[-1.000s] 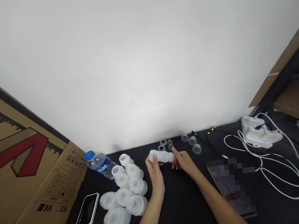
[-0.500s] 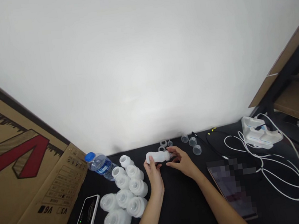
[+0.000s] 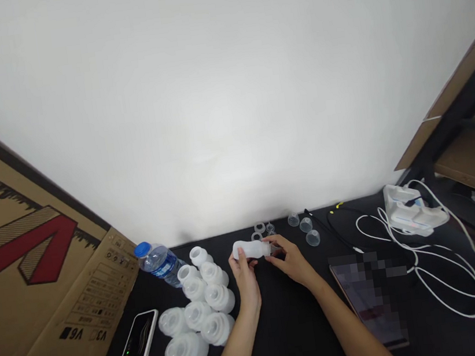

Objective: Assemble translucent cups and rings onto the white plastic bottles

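Note:
My left hand [image 3: 244,267] is closed around a white baby bottle [image 3: 249,249], which lies sideways with its collar end pointing right. At that end my right hand [image 3: 289,257] pinches a clear cap [image 3: 274,249] over the teat end; fingers partly cover it. Just behind the hands lie loose pale rings [image 3: 260,227] and a clear teat [image 3: 270,228]. Three clear dome caps [image 3: 305,225] rest to the right of them. Several milky-white bottles [image 3: 198,314] stand grouped left of my left forearm, some with clear domed tops and some with open necks.
A water bottle with a blue cap [image 3: 161,264] leans near the wall. A white-framed phone [image 3: 139,338] lies left, beside a large cardboard box [image 3: 59,283]. On the right are a dark tablet [image 3: 368,304], white cables [image 3: 452,313] and a white charging dock [image 3: 412,210].
My right hand has moved slightly, its fingers now closer around the bottle's collar end, where the clear cap sits over the teat. My left hand and the bottle have barely shifted.

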The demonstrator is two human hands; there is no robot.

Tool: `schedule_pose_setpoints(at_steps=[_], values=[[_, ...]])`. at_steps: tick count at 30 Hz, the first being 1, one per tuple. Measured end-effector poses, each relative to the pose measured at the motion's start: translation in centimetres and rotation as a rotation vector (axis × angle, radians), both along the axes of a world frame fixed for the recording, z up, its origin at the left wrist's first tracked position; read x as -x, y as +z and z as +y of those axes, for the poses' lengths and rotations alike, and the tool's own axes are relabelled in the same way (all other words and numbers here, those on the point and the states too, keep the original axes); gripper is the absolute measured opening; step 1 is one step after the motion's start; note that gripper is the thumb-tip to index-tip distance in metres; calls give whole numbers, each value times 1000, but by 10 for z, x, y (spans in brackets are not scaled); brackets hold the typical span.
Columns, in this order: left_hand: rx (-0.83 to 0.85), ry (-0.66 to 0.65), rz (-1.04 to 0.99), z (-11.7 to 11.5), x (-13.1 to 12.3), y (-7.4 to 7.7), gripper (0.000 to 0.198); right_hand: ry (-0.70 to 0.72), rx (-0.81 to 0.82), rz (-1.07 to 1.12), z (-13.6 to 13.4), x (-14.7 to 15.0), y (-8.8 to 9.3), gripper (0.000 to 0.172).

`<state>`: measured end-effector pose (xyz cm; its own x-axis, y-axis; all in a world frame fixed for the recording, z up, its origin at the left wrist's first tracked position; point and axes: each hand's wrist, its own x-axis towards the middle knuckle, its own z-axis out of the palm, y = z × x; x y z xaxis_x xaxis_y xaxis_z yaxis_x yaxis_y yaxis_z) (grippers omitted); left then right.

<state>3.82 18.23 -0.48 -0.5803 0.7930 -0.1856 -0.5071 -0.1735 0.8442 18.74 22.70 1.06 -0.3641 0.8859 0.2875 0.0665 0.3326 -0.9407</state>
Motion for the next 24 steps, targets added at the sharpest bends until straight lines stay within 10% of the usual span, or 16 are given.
schedule_pose_setpoints(at_steps=[24], values=[[-124, -54, 22, -2, -6, 2, 58, -223, 332, 165, 13, -3, -3, 74]])
